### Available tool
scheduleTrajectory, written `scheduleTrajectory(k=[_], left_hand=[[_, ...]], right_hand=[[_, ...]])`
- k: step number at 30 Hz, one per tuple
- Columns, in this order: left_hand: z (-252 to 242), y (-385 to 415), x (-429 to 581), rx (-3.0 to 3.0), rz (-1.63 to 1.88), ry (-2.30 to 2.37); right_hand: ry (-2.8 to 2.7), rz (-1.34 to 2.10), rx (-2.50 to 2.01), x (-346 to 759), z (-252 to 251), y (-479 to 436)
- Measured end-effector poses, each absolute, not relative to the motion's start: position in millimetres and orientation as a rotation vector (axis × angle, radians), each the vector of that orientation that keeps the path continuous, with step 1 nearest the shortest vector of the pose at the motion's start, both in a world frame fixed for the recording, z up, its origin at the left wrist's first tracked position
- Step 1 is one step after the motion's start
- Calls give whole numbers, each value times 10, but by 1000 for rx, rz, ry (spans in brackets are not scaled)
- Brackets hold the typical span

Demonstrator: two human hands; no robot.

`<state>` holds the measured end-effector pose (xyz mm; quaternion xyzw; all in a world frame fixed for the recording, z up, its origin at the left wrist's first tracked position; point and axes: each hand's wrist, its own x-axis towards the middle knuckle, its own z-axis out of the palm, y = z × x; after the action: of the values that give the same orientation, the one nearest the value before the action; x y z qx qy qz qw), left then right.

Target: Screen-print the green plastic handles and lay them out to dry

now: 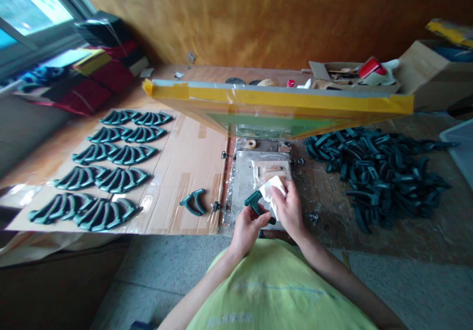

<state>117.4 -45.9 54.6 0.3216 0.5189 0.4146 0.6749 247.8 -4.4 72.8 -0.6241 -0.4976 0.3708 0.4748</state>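
My left hand (pixel 247 229) grips a dark green plastic handle (pixel 254 200), its curved end dipping below my fingers. A crumpled white cloth (pixel 272 191) is pinched in my right hand (pixel 290 209), close against the handle; whether it touches the surface I cannot tell. Both hands are over a grey printing base (pixel 244 172) with a small raised block in its middle. To the left, a couple of loose green handles (pixel 194 202) lie together on a cardboard sheet (pixel 173 167). Beyond them, several more handles (pixel 107 214) are set out in neat nested rows.
A yellow-taped screen frame (pixel 281 101) is tilted up behind the base. A large heap of green handles (pixel 384 172) covers the right side of the table. A tape roll (pixel 251 144) lies behind the base. Cardboard boxes (pixel 424 69) stand at the back right, dark red bundles (pixel 88 86) at the left.
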Motion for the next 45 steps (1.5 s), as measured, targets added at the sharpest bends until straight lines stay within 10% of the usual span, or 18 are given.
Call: scheduleTrajectory(k=[34,45], left_hand=[[721,-343,1424,620,826,1171],[686,-280,1529,512,833,1199]], right_hand=[[-1886,504,-1487,2723,553,205],[-1084,548,-1698,3877,101,1442]])
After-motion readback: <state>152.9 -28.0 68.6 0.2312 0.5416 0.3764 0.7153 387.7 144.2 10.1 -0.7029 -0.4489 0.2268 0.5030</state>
